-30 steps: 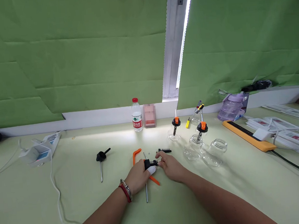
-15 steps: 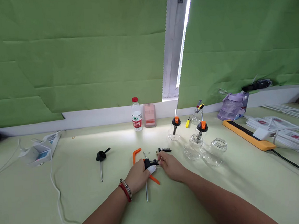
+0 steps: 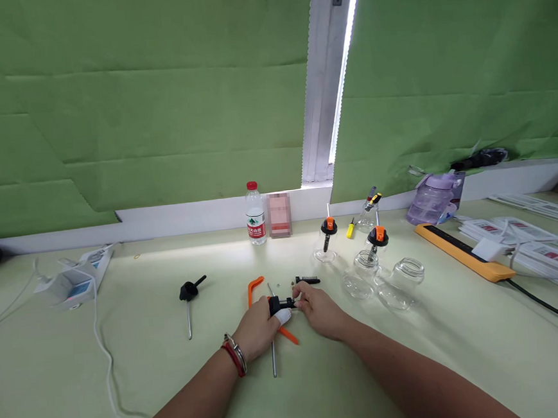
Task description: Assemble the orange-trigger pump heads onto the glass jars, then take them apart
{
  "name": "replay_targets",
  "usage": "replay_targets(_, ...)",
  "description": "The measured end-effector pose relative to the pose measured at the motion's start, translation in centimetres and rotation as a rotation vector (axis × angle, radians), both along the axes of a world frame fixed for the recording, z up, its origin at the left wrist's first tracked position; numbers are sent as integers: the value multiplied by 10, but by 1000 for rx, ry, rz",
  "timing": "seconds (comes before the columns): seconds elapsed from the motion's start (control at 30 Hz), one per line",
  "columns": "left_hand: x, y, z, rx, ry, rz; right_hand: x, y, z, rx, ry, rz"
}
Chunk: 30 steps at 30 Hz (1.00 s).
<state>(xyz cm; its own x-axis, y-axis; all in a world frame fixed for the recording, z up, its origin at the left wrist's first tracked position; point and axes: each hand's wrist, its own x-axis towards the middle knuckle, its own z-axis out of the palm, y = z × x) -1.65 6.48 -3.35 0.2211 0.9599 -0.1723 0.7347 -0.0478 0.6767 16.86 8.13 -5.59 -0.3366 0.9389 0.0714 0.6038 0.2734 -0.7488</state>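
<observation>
Black part (image 3: 275,306) at lower centre seems light, stiff, best held by its thick end; left fingers (image 3: 282,315) grip it, right fingers (image 3: 303,292) meet its tip, hold unclear.

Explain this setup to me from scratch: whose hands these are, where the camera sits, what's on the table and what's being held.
No machine here: these are a person's bare hands, seen from a camera worn on their head, looking forward and down. The left hand holds a small black mechanism. The right hand has its fingertips at the mechanism's other end; what they pinch, if anything, is too small to tell. Around them on the table lie a bent orange piece, a metal rod and a black part with a spring. Farther right are open glass jars; at the back stands a red-capped water bottle.
</observation>
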Motion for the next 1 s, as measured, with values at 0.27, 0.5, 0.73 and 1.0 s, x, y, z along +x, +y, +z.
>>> replay_targets(0.27, 1, -2, 4, 8, 14, 1, 0, 0, 0, 23, 6, 13)
replay_targets(0.5, 1, -2, 5, -7, 8, 10, 1, 0, 1, -3, 9, 0)
replay_targets(0.73, 0, 0, 0, 11, -39, 13, 1, 0, 1, 14, 1, 0)
replay_targets(1.0, -3, -1, 3, -246, -213, 57, 14, 2, 5, -94, 102, 34)
